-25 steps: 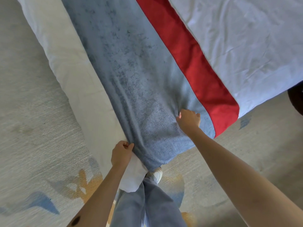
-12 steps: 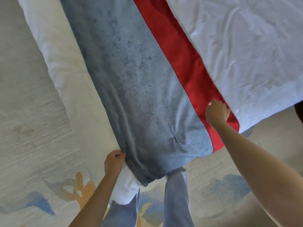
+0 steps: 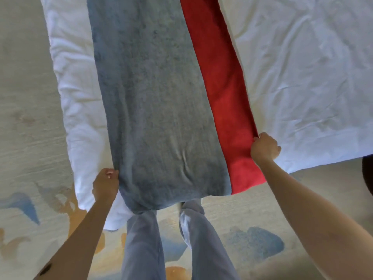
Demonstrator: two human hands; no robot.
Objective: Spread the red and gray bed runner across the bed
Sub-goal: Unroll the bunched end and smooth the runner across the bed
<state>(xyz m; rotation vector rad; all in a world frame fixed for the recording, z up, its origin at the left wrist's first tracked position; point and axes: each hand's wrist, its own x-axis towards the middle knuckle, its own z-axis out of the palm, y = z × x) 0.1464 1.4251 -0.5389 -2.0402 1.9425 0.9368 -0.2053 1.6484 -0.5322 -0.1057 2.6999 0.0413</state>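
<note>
The bed runner lies lengthwise across the white bed, a wide gray band with a red stripe along its right side. Its near end hangs over the bed's edge in front of my legs. My left hand pinches the gray left edge close to that end. My right hand grips the red right edge a little farther up. Between the two hands the cloth is pulled fairly flat, with a few small creases.
A pale carpet with blue and orange patches covers the floor left of and below the bed. My legs in gray trousers stand at the bed's corner. A dark round object sits at the right edge.
My right hand has moved from the gray area out to the red edge and taken hold of it. The runner's end now lies wider and flatter. My left hand kept its grip.
</note>
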